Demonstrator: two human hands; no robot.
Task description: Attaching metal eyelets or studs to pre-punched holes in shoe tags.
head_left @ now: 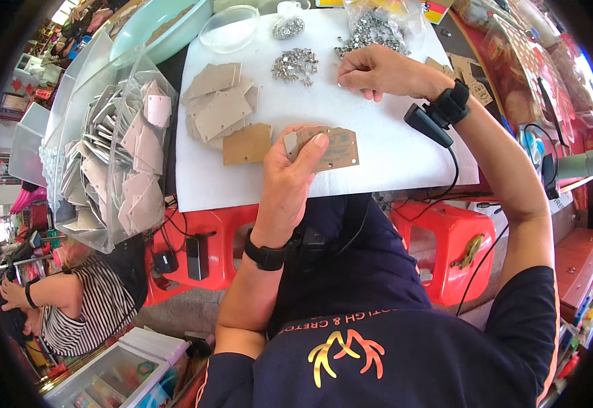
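Head view: the left hand (292, 158) grips at least one card (337, 151) between thumb and fingers; one card pile (223, 114) lies left of them. The right hand (383, 71) curls its fingers, any grip unclear, one heap of metal bits (295, 66) at their left, a second heap (374, 34) beyond.

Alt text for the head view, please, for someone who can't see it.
A person's left grip holds a holed brown card over a white sheet; the right grip is pinched beside small metal bits. More cards lie to the left, next to a clear bin full of similar ones.
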